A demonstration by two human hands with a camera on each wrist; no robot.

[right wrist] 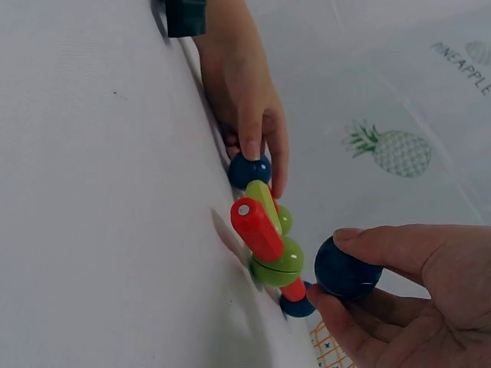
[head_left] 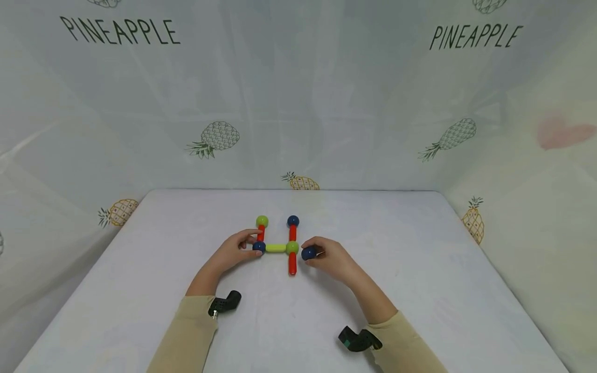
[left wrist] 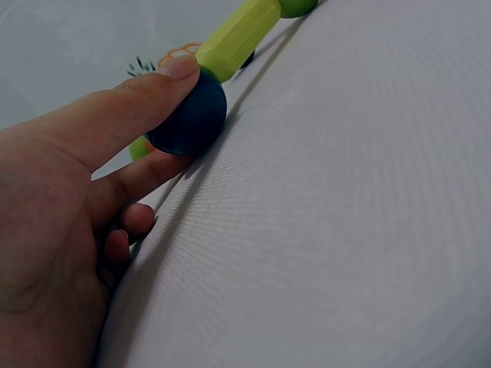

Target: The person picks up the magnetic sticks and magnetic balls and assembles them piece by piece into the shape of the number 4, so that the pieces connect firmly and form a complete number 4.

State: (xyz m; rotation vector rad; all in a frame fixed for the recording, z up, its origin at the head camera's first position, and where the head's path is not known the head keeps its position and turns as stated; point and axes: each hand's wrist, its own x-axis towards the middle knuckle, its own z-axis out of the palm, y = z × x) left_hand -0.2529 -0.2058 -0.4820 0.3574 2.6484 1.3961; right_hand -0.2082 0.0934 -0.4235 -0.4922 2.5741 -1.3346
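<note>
On the white table lies a joined figure of balls and rods. My left hand (head_left: 231, 252) pinches its blue ball (left wrist: 192, 115) at the left corner. From that ball a red rod (head_left: 260, 234) leads to a far green ball (head_left: 262, 221), and a light green rod (head_left: 276, 248) runs right to another green ball (head_left: 292, 247). Red rods extend both ways from there: the far one bears a blue ball (head_left: 293, 220), while the near rod (right wrist: 255, 230) has a bare end. My right hand (head_left: 332, 259) holds a separate blue ball (right wrist: 347, 268) between thumb and fingers, just right of the figure.
A white-covered table (head_left: 410, 280) spreads around the figure. Behind it hangs a pale curtain (head_left: 298, 103) printed with pineapples and lettering. A black wrist device (head_left: 225, 302) sits at the left cuff, another black device (head_left: 359, 339) at the right.
</note>
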